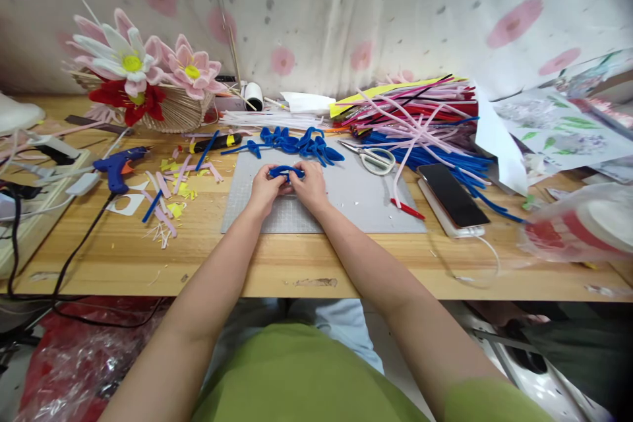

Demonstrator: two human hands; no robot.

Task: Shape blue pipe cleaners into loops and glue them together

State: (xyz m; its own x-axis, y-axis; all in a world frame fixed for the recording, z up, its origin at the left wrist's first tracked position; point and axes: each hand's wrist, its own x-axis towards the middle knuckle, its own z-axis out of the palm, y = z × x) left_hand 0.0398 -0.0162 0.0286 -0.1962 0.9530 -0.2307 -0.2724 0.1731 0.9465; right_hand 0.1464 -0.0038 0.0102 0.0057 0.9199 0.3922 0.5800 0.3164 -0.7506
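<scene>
My left hand [265, 190] and my right hand [311, 183] meet over a grey cutting mat [346, 204], and together they pinch a bent blue pipe cleaner [285, 171] between their fingertips. Just beyond my hands lies a row of finished blue pipe-cleaner loops [297, 142]. White-handled scissors [373, 158] rest on the mat to the right of them.
A heap of coloured pipe cleaners [420, 119] fills the back right, with a phone [452, 196] on a charging cable beside it. At left lie a blue glue gun [119, 165], pink and yellow scraps [171, 194], and a basket of pipe-cleaner flowers [148, 82].
</scene>
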